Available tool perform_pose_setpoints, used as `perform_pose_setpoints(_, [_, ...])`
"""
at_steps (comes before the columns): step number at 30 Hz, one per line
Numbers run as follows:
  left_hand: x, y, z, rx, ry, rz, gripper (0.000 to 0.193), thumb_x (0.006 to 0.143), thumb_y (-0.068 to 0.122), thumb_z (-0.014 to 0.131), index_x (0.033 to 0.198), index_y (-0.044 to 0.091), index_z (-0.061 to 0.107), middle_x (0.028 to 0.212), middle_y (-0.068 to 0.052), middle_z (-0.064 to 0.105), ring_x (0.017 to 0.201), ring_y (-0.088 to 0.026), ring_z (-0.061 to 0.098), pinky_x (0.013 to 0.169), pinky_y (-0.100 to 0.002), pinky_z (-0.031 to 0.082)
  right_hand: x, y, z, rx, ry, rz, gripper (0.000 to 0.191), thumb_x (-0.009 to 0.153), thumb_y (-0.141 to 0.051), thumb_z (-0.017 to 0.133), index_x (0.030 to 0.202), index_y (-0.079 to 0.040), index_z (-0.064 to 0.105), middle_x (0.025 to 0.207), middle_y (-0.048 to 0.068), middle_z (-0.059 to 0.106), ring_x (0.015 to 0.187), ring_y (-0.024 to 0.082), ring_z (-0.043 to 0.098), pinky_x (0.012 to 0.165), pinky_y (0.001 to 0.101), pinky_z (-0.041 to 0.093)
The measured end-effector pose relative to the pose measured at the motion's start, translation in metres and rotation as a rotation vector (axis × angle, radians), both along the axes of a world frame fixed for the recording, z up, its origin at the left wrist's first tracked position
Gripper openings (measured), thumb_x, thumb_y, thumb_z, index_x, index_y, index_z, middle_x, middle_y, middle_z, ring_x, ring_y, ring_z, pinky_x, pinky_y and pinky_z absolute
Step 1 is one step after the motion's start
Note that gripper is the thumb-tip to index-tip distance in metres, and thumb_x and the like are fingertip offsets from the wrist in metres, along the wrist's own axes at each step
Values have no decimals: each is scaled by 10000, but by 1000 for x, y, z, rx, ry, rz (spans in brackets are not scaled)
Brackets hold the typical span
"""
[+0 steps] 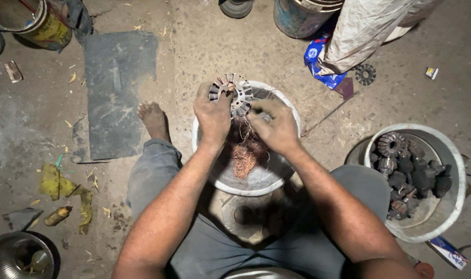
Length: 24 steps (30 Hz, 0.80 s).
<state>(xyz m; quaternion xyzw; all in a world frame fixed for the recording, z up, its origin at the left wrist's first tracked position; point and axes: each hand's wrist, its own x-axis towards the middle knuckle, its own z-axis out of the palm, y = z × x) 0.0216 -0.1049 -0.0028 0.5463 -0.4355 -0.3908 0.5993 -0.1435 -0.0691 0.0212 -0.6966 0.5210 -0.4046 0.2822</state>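
Two bare forearms are extended forward from the lower edge of the view, over grey trousers (215, 248) worn on folded legs. A round slotted metal stator core (231, 94) is gripped in the left hand (213, 116), with the fingers closed around its near rim; the core is held tilted above the far edge of a white round plastic basin (277, 178). The right hand (276, 126) is positioned just beside the core, with the fingertips pinched together on thin strands of copper wire (248, 124) that trail from the core. A tangled bundle of reddish copper wire (244, 155) is contained in the basin below both hands. A bare foot (154, 119) is rested on the concrete floor (204, 46), left of the basin. A second white round basin (450, 155), filled with dark metal motor parts (411, 173), is located well apart to the right. A dark flat sheet (116, 88) is laid on the floor to the left.
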Motion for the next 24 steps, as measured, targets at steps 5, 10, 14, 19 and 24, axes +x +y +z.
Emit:
perform_pose_setpoints(5, [8, -2, -1, -61, -105, 49, 132, 895, -88, 612, 1009, -26, 631, 878, -62, 670, 839, -124, 629, 748, -285, 529, -6, 2, 6, 44, -24, 25, 138, 886, -126, 688, 940, -56, 794, 895, 104, 785, 842, 219, 748, 815, 375, 596])
perform_pose_setpoints(10, [11, -4, -1, -52, -42, 11, 100, 908, -71, 651, 993, -19, 648, 872, -65, 680, 819, -122, 625, 732, -287, 522, -20, -5, -3, 152, 149, -51, 155, 828, -111, 717, 937, -26, 786, 916, 131, 771, 880, 244, 739, 844, 395, 579])
perform_pose_setpoints(14, [5, -3, 0, -62, -92, 10, 156, 865, -72, 694, 1004, -25, 640, 867, -66, 652, 809, -128, 597, 718, -289, 519, -9, -5, -5, -24, 49, 14, 260, 880, -96, 630, 1090, -19, 761, 1073, 137, 762, 1008, 241, 740, 944, 398, 588])
perform_pose_setpoints(19, [1, 1, 3, -59, 24, -19, 149, 889, -66, 619, 1027, -19, 648, 898, -56, 692, 834, -122, 635, 747, -283, 535, -2, 4, 1, 30, 14, -1, 155, 861, -136, 710, 973, -41, 762, 981, 105, 762, 919, 225, 726, 818, 418, 596])
perform_pose_setpoints(24, [9, -1, 3, -72, -45, 21, 105, 905, -74, 623, 996, -25, 642, 878, -69, 679, 834, -134, 626, 741, -284, 526, -17, -6, -5, 87, 77, -44, 113, 869, -125, 689, 846, -63, 781, 828, 72, 766, 784, 196, 716, 792, 392, 587])
